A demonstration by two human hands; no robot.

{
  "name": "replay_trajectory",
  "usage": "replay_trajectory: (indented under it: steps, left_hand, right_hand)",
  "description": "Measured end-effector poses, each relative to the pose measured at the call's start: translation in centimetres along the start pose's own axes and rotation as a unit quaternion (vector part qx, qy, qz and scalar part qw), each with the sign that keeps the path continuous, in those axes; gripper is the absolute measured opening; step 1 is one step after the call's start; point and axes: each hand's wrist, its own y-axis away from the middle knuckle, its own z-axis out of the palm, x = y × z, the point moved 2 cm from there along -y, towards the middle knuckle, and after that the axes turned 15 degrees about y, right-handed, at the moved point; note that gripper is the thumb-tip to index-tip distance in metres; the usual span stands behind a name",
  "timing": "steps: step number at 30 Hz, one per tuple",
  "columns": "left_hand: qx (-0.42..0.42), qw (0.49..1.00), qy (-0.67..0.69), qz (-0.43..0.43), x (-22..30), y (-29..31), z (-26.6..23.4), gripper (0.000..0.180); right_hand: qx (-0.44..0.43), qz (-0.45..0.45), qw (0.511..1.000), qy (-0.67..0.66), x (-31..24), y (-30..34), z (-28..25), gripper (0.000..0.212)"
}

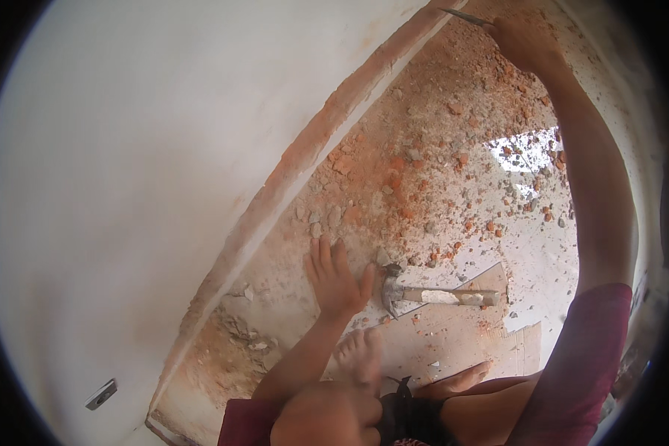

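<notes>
My right hand (pixel 524 44) reaches far out to the upper right, fingers closed round a thin grey metal tool (pixel 464 15). Its narrow tip meets the low end of the wall, at the stripped brick strip (pixel 305 149); the grip is hidden in my fist, so I cannot tell its exact kind. Palm down on the dusty floor, my left hand (pixel 338 279) has its fingers spread and holds nothing. Just right of it lies a hammer (pixel 442 297), its metal head toward my hand and its worn, pale-patched handle pointing right.
Broken brick and mortar rubble (pixel 431 186) covers much of the floor. Pieces of cardboard (pixel 490 286) lie around the hammer. A white wall (pixel 141 149) rises on the left, with a small socket (pixel 101 394) low down. My bare foot (pixel 360 357) is behind my left hand.
</notes>
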Motion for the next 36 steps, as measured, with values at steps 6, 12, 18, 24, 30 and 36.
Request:
replay_trajectory:
  steps: [6,12,18,24,30,36]
  left_hand:
    - [0.006,0.999,-0.035,-0.019,-0.6,-0.2,-1.0,0.076]
    - [0.000,1.000,-0.003,-0.005,-1.0,-0.4,-0.1,0.077]
    - [-0.036,0.999,-0.031,-0.022,-0.4,-0.7,-0.5,0.075]
    - [-0.033,0.998,-0.046,-0.015,-0.8,-0.6,-0.7,0.077]
    - [-0.038,0.998,-0.036,-0.019,0.1,-0.2,-0.2,0.077]
    - [-0.014,0.998,-0.048,-0.037,0.6,-0.4,-0.7,0.079]
  right_hand:
    - [0.015,-0.186,0.982,0.041,-12.8,6.7,-7.3,0.047]
    - [0.032,-0.157,0.987,-0.024,-7.9,2.5,-4.5,0.047]
    - [0.067,-0.082,0.994,0.024,-5.3,4.4,-4.3,0.046]
    - [-0.004,-0.233,0.971,0.050,-15.6,5.9,-8.0,0.054]
    - [-0.118,0.012,0.992,0.034,-0.8,1.5,-6.6,0.040]
    - [-0.029,-0.140,0.989,0.044,-7.4,6.3,-7.3,0.051]
